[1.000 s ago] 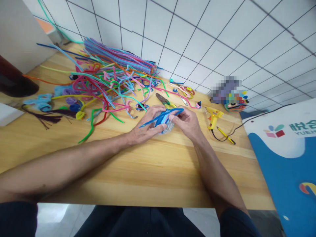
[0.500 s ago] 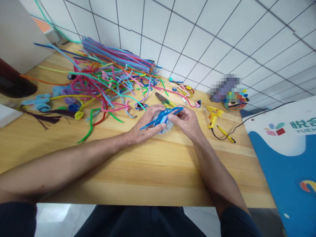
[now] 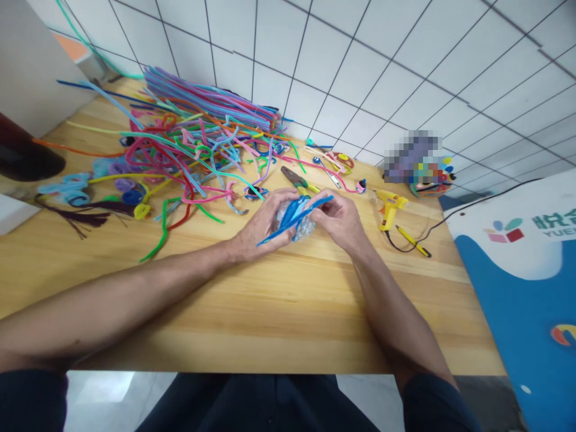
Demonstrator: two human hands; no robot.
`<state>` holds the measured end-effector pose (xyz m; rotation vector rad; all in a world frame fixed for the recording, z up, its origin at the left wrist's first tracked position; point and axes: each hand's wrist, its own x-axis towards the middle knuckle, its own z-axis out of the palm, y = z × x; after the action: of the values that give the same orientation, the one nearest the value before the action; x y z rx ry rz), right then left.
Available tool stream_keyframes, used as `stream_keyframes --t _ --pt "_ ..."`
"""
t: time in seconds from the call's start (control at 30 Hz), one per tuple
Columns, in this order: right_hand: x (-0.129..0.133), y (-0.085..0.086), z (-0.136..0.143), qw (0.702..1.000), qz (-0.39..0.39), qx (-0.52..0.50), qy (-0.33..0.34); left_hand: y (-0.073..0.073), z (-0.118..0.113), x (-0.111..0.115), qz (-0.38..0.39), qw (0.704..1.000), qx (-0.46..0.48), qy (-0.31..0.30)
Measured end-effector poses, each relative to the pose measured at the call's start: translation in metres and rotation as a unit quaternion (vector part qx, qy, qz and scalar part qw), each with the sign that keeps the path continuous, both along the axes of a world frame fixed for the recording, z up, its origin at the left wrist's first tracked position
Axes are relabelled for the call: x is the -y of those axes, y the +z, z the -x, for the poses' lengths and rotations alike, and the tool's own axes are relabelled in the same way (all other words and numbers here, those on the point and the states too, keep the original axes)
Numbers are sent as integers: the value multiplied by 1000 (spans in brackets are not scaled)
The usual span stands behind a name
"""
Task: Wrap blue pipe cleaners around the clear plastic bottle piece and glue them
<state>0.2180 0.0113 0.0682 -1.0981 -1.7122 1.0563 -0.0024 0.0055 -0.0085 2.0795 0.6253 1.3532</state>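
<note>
Between my hands is a clear, crinkly plastic bundle (image 3: pixel 306 228) with blue fuzzy pieces on it. My left hand (image 3: pixel 265 228) is wrapped round its left side. A long blue pipe cleaner (image 3: pixel 288 225) runs slantwise across the bundle, and its upper right end is pinched in the fingers of my right hand (image 3: pixel 339 219). Just behind the hands, pliers (image 3: pixel 294 179) with green and yellow handles lie on the table.
Loose coloured pipe cleaners (image 3: pixel 157 150) and a long bundle of them (image 3: pixel 211 99) cover the back left of the wooden table (image 3: pixel 270 312). Rightward are a yellow glue gun (image 3: pixel 390 207) with a black cord, a yellow cutter (image 3: pixel 413 241) and a basket of coloured pieces (image 3: pixel 429 189).
The blue pipe cleaner's lower left end has swung slightly down, so it lies steeper across the bundle. My left thumb has shifted and more of the blue pieces show.
</note>
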Motion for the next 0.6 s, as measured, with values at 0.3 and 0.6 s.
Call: stream_keyframes --t 0.3,0.6 --pt "1 3 -1 1000 -4 17 9 0 -2 1 -4 1000 3 6" --pt "1 1 0 1000 -8 23 12 7 0 6 21 1000 -14 16"
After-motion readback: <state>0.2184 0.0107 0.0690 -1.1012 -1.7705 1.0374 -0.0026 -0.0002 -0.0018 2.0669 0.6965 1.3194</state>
